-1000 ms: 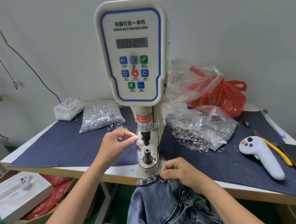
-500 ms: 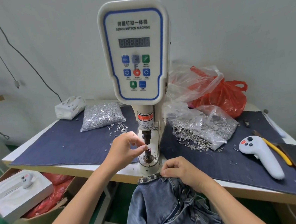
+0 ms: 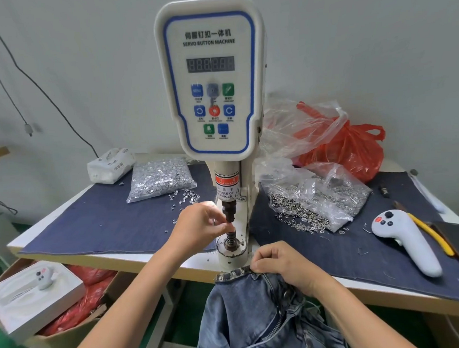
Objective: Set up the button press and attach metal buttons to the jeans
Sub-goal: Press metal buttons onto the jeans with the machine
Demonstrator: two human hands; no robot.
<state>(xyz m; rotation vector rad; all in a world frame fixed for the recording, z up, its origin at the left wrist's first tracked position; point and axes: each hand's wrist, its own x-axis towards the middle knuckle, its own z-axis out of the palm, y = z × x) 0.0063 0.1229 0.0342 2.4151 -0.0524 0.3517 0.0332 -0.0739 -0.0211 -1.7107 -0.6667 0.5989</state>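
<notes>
A white servo button machine (image 3: 211, 78) stands at the table's front edge, its dark upper punch (image 3: 229, 211) above the round lower die (image 3: 231, 245). My left hand (image 3: 199, 226) is at the gap between them, fingertips pinching a small metal piece right over the die; the piece is mostly hidden. My right hand (image 3: 279, 265) grips the waistband of blue jeans (image 3: 258, 320) just below the die, at the table edge. A metal button (image 3: 233, 273) shows on the waistband.
A bag of silver tacks (image 3: 160, 178) lies left of the machine, a bag of metal buttons (image 3: 318, 200) right, red bag (image 3: 350, 145) behind. A white controller (image 3: 407, 243) and yellow tool (image 3: 431, 234) lie right. A tissue pack (image 3: 111, 165) sits back left; boxes (image 3: 34, 296) below.
My left hand moved right and down from beside the punch to directly over the lower die, still pinching the small piece. My right hand stayed on the waistband.
</notes>
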